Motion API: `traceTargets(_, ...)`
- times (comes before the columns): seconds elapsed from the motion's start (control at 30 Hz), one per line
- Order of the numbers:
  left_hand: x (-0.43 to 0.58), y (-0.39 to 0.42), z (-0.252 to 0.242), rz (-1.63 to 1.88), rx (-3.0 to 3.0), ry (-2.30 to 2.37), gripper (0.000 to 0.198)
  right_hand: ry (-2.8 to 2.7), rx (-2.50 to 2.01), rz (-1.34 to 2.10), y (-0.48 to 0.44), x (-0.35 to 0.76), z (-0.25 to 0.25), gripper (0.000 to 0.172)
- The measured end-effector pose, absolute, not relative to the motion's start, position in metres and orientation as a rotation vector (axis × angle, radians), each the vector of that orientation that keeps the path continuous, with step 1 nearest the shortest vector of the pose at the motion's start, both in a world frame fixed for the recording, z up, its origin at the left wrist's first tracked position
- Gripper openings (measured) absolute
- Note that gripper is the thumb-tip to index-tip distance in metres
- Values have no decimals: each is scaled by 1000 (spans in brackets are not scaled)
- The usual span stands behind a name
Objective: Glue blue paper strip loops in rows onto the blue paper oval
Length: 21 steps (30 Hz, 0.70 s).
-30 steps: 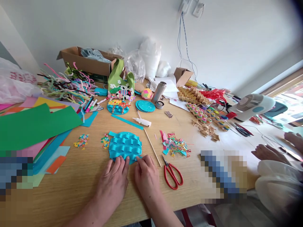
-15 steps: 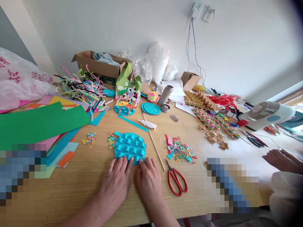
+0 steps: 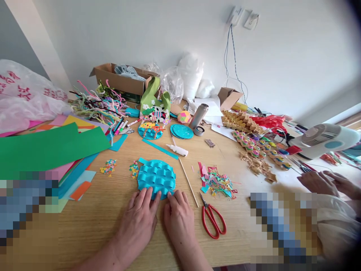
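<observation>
A round blue paper disc (image 3: 156, 175) with rows of raised paper loops lies flat on the table in front of me. My left hand (image 3: 141, 212) is closed on its near edge, fingers together and bent over the lower loops. At the right part of that edge, my right hand (image 3: 179, 214) is closed too, its fingers curled and thumb and fingertips at the rim. What the fingertips pinch is partly hidden. A thin wooden stick (image 3: 188, 182) lies right of the disc. Red-handled scissors (image 3: 212, 218) rest beside my right hand, blades pointing away.
Confetti-like paper bits (image 3: 108, 167) lie left, and a pile of paper scraps (image 3: 217, 182) lies right. A white glue bottle (image 3: 179, 149), a blue strip (image 3: 160, 148) and a steel flask (image 3: 199, 116) stand or lie beyond. Another person's hands (image 3: 324, 183) are at far right, near a fan (image 3: 324, 139).
My hands stay at the disc's near edge with little visible movement. The view has shifted slightly. At far right, the other person's hands have moved left and closer together.
</observation>
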State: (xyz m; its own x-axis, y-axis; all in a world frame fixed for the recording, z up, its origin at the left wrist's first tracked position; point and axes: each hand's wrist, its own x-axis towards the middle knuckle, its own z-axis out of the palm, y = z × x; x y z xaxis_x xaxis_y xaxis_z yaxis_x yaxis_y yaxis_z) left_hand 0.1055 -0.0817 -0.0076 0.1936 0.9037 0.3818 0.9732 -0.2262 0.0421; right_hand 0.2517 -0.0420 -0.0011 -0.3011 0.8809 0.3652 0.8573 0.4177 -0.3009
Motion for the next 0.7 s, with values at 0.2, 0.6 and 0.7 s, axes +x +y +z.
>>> traceTargets(0.2,107,-80,-8,-498,-2249,-1824,48,-2193,-1478,71,-43,251,-1,29)
traceTargets(0.6,111,-75,-7,-471,-2229,-1821,42,-2220,-1449,38,-42,252,-1,27)
traceTargets(0.7,112,-73,-7,-453,-2232,-1805,40,-2244,-1445,18,-42,252,-1,27)
